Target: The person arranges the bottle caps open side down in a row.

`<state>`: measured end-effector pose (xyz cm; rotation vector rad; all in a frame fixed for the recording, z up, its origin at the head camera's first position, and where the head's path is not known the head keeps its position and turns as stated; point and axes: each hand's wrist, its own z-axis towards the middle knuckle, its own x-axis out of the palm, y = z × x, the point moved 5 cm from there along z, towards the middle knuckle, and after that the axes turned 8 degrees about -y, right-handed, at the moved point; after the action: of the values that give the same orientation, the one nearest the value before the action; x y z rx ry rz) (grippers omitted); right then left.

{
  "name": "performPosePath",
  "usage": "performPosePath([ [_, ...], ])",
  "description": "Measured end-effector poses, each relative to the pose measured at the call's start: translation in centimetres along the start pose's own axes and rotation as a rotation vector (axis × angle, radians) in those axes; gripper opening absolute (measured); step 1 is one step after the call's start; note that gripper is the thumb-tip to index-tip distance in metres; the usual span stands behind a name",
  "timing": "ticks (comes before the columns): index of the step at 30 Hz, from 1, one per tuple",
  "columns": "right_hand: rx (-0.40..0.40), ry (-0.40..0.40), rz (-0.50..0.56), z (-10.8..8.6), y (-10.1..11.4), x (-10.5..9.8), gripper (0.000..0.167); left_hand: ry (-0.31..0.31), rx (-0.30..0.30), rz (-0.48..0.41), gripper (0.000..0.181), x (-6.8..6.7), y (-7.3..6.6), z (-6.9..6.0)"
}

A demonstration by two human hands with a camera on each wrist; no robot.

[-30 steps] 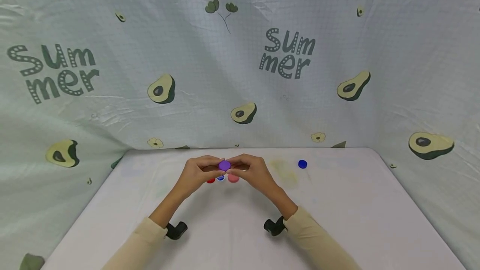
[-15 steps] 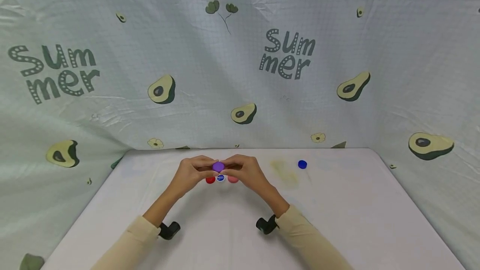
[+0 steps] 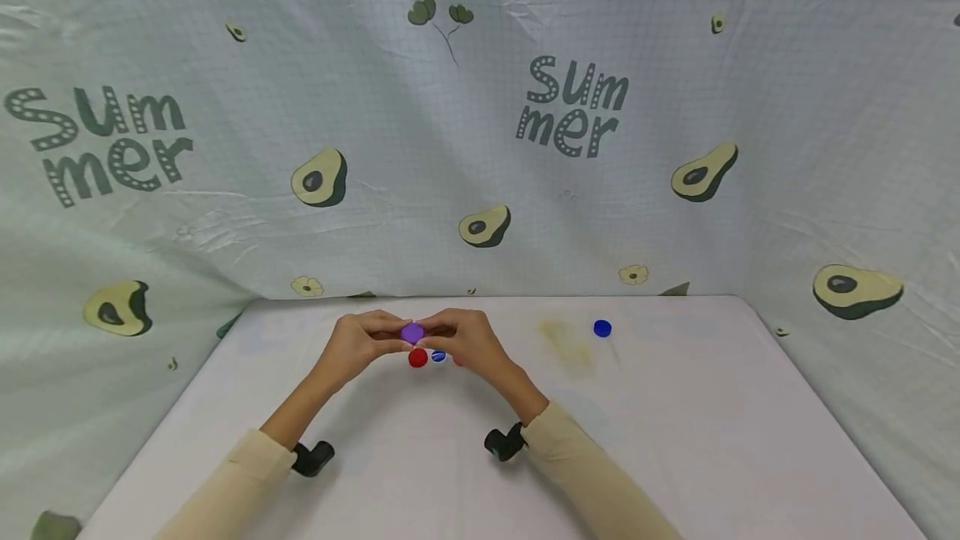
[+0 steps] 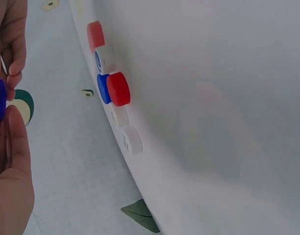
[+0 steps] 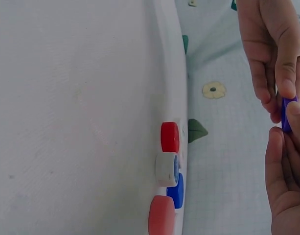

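Note:
A purple bottle cap is pinched between the fingertips of both hands, raised above the table near its far edge. My left hand grips its left side and my right hand its right side. Below them on the table stand a red cap, a white cap with a blue printed top and a pink cap, partly covered by the right hand. The left wrist view also shows a blue cap behind the red one and two white caps close by.
Another blue cap lies apart, on the right of the white table. A curtain printed with avocados hangs right behind the table's far edge. Black wrist cameras hang below both sleeves.
Both hands have moved left together, carrying the purple cap with them. The red cap shows more fully now, while the right hand covers more of the pink one.

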<state>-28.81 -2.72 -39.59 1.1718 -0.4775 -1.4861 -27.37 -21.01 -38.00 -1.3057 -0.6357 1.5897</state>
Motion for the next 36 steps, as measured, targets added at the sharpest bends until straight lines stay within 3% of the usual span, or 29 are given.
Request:
performPosePath([
  [8,0.070,0.029,-0.048,0.6,-0.9,1.9,0.030,0.047,0.011,0.124,0.031,-0.9,0.8,0.0],
  [15,0.050,0.042,-0.079,1.3,-1.5,2.7,0.026,0.103,0.043,0.186,0.032,-1.2,1.2,0.1],
  [20,0.079,0.058,-0.093,1.7,-1.9,3.5,0.025,0.141,0.061,0.230,0.032,-1.7,1.9,0.4],
  [36,0.072,0.055,-0.168,2.5,-2.1,5.1,0.023,0.088,0.032,0.230,0.028,-2.0,3.5,0.8],
])
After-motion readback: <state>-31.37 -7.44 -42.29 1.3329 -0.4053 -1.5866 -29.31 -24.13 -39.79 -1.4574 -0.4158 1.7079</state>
